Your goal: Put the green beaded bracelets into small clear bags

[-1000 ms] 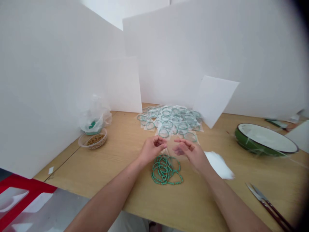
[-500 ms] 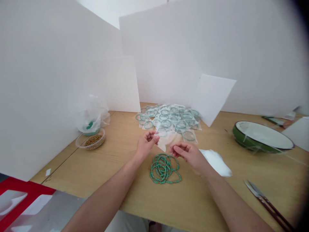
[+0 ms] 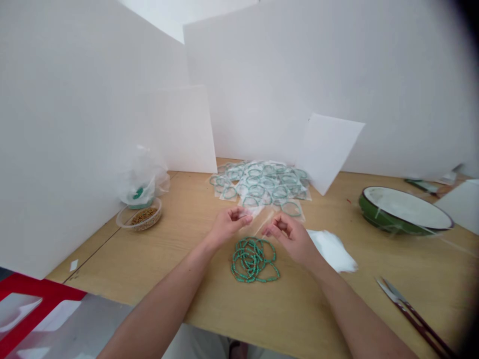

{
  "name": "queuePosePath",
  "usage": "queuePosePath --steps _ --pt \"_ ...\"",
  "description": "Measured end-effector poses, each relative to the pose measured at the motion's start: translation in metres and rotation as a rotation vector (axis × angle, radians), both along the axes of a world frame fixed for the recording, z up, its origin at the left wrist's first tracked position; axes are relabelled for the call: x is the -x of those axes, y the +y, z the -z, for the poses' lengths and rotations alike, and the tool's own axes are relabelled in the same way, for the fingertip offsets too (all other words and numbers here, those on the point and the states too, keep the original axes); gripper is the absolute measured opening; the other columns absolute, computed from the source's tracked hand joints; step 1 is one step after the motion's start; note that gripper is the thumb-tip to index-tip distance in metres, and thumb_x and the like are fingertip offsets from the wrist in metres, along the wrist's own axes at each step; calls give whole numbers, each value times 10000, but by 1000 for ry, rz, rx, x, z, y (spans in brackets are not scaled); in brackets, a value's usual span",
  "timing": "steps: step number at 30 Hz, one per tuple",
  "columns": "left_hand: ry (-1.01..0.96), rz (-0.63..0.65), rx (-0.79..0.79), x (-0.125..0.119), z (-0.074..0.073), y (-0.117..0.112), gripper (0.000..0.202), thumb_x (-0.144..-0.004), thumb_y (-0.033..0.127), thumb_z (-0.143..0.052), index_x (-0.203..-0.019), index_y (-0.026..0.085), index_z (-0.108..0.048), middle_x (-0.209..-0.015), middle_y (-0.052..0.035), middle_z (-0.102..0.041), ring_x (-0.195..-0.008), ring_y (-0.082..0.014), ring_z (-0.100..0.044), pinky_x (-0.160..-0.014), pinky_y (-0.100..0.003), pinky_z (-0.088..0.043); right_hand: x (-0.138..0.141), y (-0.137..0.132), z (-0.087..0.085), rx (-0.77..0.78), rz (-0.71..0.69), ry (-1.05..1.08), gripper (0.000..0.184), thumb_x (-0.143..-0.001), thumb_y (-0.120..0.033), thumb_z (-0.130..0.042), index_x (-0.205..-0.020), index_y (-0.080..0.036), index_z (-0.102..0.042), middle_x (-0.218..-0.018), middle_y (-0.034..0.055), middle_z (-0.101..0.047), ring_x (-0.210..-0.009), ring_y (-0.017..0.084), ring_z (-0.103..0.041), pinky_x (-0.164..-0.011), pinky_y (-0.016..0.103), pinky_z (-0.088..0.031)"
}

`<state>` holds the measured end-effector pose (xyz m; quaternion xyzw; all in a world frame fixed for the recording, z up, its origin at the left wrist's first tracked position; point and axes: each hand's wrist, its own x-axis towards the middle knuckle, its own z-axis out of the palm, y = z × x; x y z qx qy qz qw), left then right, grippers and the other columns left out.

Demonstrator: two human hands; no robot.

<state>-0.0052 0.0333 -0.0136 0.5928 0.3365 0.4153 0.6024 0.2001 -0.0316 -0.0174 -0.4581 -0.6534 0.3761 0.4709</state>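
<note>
Now the left hand (image 3: 228,224) holds the clear bag (image 3: 259,218) slightly lower.

The head camera looks forward and down across the tabletop (image 3: 187,209).

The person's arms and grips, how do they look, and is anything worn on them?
The left grip and right grip are bare hands without gloves. The left forearm and right forearm show no sleeve, and no watch or bracelet is visible on them.
</note>
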Motion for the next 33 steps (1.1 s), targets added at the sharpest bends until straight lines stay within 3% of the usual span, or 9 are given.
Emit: queuePosePath --steps 5,9,15,19,22,26,28,33 --pt "-33 -28 44 -1 6 3 402 -630 493 -813 -763 133 -694 -666 -8 -633 -592 -92 -521 -628 -240 -389 -1 4 2 39 43 206 265 -868 -456 -629 -942 -221 -531 -820 34 -723 -805 180 -681 -794 336 -526" --pt "-73 -90 20 -5 4 0 387 -621 494 -815 -654 144 -653 -598 9 -591 -560 -83 -490 -597 -231 -381 1 7 3 165 44 232 392 -770 -519 -704 -962 -188 -618 -787 54 -739 -722 184 -679 -710 335 -545" --pt "-105 -110 71 -8 6 -3 391 -543 434 -875 -651 157 -621 -639 7 -625 -599 -96 -536 -618 -233 -417 2 8 -1 135 82 209 369 -728 -540 -726 -790 -178 -701 -741 56 -730 -635 158 -633 -631 304 -523" --pt "-128 -85 85 -9 10 -3 395 -548 402 -881 -657 157 -591 -637 20 -604 -591 -83 -525 -608 -217 -411 1 6 -3 113 99 246 349 -725 -519 -743 -804 -183 -694 -756 58 -728 -608 148 -610 -580 283 -499" --pt "-136 -62 83 -8 10 -4 363 -623 417 -840 -670 154 -595 -615 24 -578 -576 -73 -503 -591 -207 -395 -1 4 -3 48 34 240 325 -774 -509 -711 -889 -205 -708 -858 70 -728 -676 160 -608 -603 292 -497" --pt "-153 44 169 -5 5 -6 354 -688 439 -796 -672 141 -605 -611 25 -537 -553 -59 -449 -561 -198 -364 -1 2 -1 -40 -22 303 419 -895 -579 -506 -1005 -236 -719 -926 83 -697 -751 192 -600 -622 326 -498" --pt "-183 146 268 -4 3 -7 362 -673 429 -812 -668 139 -596 -606 30 -510 -538 -53 -424 -536 -193 -338 1 2 0 -38 -15 301 400 -919 -543 -480 -1093 -252 -692 -924 70 -686 -741 189 -599 -606 316 -491" --pt "-232 310 417 -2 -2 -13 328 -664 377 -835 -827 147 -670 -629 32 -504 -523 -48 -407 -519 -193 -320 7 -4 -4 -174 4 -48 294 -896 -384 -574 -1152 -271 -662 -987 60 -672 -874 220 -609 -769 341 -491"
